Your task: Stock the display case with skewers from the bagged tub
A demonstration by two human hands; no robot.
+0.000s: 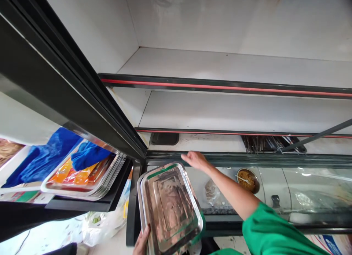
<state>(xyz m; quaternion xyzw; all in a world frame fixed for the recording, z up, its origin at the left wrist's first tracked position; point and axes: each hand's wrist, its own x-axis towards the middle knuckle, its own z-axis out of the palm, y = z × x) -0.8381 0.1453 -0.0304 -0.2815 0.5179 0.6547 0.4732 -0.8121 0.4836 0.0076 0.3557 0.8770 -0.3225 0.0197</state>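
My left hand [142,241] grips the lower left edge of a small stack of shiny metal trays [176,207]. The trays are tilted, and the top one has a rectangular pattern pressed into it. My right arm, in a green sleeve, reaches forward over the glass counter. At the cabinet's front rail, my right hand [195,159] shows its thumb apart from the partly curled fingers. Nothing is visible in it. Just beyond, a dark shallow tray [164,138] lies on the cabinet's lowest level.
Cabinet shelves [233,108] with red-striped edges span the view. Farther right lie dark metal utensils [271,144]. Below the glass stands a bowl of food [247,180] with a spoon. At left, stacked trays [82,185] hold orange packets and a blue cloth [89,155]. A black frame post [134,207] stands left of my trays.
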